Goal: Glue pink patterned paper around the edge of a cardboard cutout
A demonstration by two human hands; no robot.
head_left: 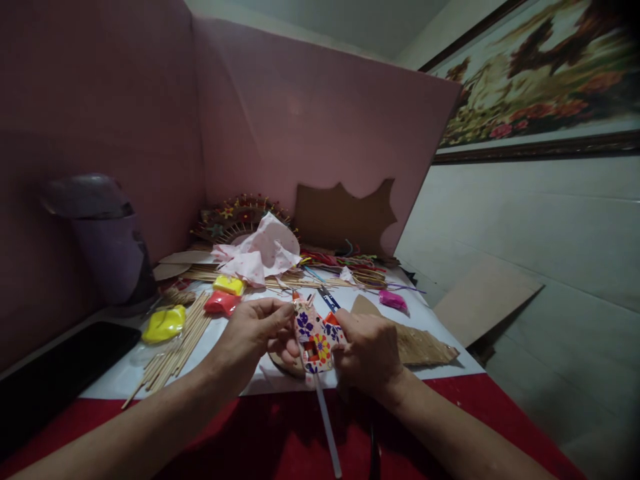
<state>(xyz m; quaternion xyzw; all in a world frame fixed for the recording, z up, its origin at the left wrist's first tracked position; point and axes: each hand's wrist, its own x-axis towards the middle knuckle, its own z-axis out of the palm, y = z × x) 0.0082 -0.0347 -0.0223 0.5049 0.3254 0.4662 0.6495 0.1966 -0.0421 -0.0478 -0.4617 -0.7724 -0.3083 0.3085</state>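
Observation:
A floral-patterned glue gun (320, 347) is held between my two hands, its orange tip pointing away. A pale translucent glue stick (327, 427) sticks out of its near end. My right hand (370, 343) is closed round the gun's right side, by the orange trigger. On the other side, the thumb and fingers of my left hand (265, 327) pinch the gun's left edge near the tip. Part of a round brown piece (287, 363) shows beneath my left hand. Just beyond the gun lies a dark blue tool (329, 299).
Wooden sticks (175, 347) and yellow (164, 324), red (221, 303) and pink (393, 301) packets lie around. Crumpled pink paper (265, 252) and coloured strands are behind. Brown material (425, 346) is at right, a purple bin (113, 247) and black slab (65, 373) at left.

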